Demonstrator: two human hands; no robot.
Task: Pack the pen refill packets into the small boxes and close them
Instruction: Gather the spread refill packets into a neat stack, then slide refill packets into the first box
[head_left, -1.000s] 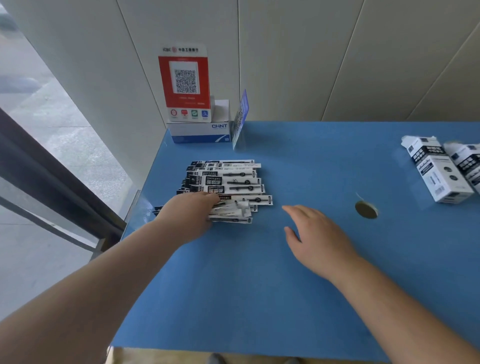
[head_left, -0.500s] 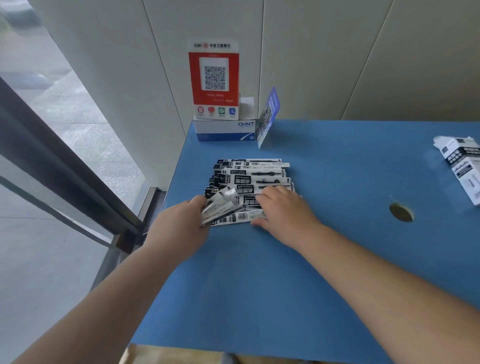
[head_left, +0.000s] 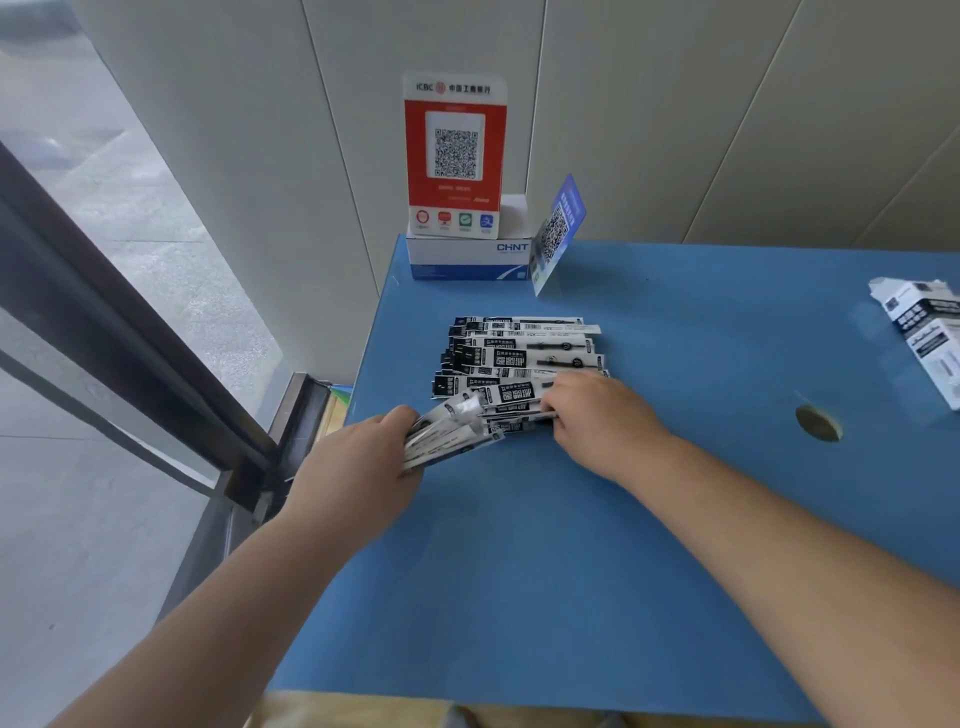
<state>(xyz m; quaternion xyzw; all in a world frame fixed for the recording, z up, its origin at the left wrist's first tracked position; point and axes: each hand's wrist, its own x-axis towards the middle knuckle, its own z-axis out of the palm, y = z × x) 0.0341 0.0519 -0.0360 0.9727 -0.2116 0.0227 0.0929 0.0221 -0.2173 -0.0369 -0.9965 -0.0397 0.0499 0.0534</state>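
Blue table (head_left: 519, 597) against pale panelled wall (head_left: 675, 104); perhaps glazing (head_left: 104, 260) left

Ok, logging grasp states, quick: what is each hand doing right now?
Left hand: grips a fanned bunch of refill packets by their near ends.
Right hand: fingers curled on the packet pile, pinching a packet.

On the blue table (head_left: 597, 571) two hands work: the left hand (head_left: 358, 467) and the right hand (head_left: 597, 415). Beside them lies one pile of refill packets (head_left: 519, 353), too overlapped to count. At the table's right edge, one small box (head_left: 930, 332) shows. At its far-left corner stand two QR signs, one red (head_left: 456, 150) and one blue (head_left: 558, 234), and one white carton (head_left: 467, 257).
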